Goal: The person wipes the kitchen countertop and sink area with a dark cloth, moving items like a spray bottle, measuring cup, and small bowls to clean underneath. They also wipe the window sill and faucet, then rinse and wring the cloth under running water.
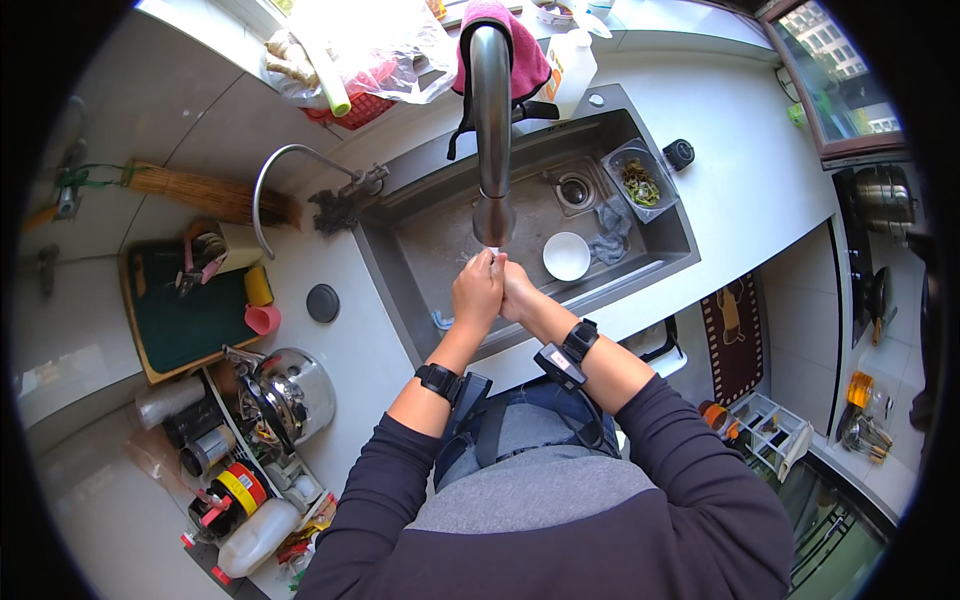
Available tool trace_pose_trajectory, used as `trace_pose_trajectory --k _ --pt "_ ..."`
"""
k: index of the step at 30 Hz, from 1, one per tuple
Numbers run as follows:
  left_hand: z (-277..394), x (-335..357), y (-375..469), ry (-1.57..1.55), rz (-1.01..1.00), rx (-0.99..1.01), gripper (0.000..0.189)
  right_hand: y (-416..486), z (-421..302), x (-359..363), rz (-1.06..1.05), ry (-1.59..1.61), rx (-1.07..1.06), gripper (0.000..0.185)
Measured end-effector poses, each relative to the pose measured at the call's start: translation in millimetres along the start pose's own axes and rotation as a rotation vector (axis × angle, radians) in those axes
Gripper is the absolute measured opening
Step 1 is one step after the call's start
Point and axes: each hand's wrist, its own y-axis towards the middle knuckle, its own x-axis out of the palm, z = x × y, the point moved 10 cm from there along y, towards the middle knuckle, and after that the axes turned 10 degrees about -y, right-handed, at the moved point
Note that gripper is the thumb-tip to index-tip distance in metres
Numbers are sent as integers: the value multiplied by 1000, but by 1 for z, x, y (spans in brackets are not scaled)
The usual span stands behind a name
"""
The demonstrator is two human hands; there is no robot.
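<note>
My left hand [478, 294] and my right hand [516, 289] are pressed together under the spout of the metal faucet [494, 150]. Water from the spout runs onto them. Between the palms I cannot see whether anything is held, as the fingers overlap. Below them is the grey sink basin [427, 247]. A white bowl [566, 256] sits in it, right of my hands, beside a wet grey cloth [613, 229]. The drain [574, 190] lies farther back. In the far right corner, a clear strainer box [640, 182] contains green scraps.
A pink cloth [525, 56] hangs behind the faucet near a white jug [574, 71]. Left of the basin are a thin curved tap [262, 187], a round dark lid [323, 303], a green cutting board [187, 315] and a steel kettle [307, 394]. An open window [832, 75] juts in at right.
</note>
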Motion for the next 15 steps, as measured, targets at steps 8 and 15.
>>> trace_pose_trajectory --k 8,15 --pt "-37 6 23 -260 -83 -41 30 -8 -26 -13 121 -374 -28 33" --pt "-66 -2 25 -587 -462 -310 53 -28 -100 -43 132 -406 -232 24"
